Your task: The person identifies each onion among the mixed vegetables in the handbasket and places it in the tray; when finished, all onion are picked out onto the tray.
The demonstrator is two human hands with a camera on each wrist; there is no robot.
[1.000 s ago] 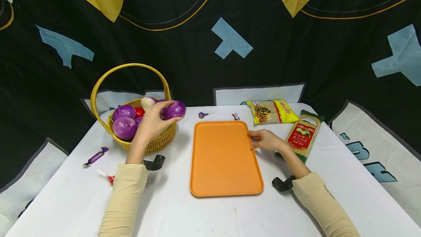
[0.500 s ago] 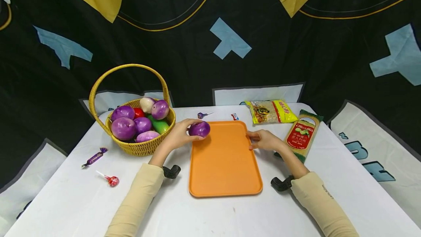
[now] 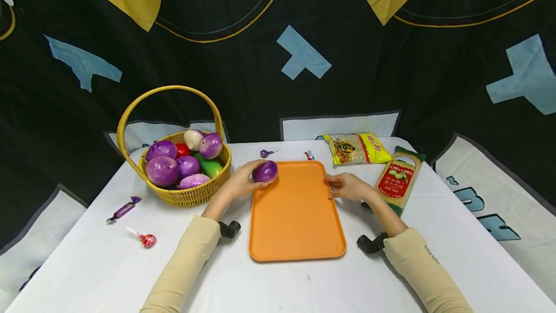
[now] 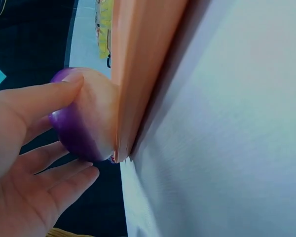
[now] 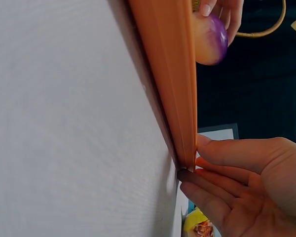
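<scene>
Comparing this moment with one second ago, I find the purple vegetable (image 3: pixel 266 172) shifted from above the basket's (image 3: pixel 191 198) right side to the far-left corner of the orange tray (image 3: pixel 297 221), which lies on the middle of the table (image 3: pixel 226 274). Over the last half second its position has hardly altered. My left hand (image 3: pixel 240 181) holds it between thumb and fingers; the left wrist view shows it up against the tray's rim, but I cannot tell whether the tray bears its weight. In my judgement the crossing from basket to tray is made and the release is not. My right hand (image 3: pixel 352 187) is unchanged, thumb and fingers pinching the tray's right edge. The hands are apart, the tray between them. The basket, toward the table's far-left corner, holds more purple vegetables (image 3: pixel 162 171), a white one (image 3: pixel 193 139), a red one (image 3: pixel 183 149) and a green one (image 3: pixel 210 167). Toward the table's far-right corner lie a yellow packet (image 3: pixel 357 149) and a green-ended packet (image 3: pixel 397 180). A red lollipop (image 3: pixel 148 240) and a purple-wrapped sweet (image 3: pixel 123 210) lie toward the table's left edge.
</scene>
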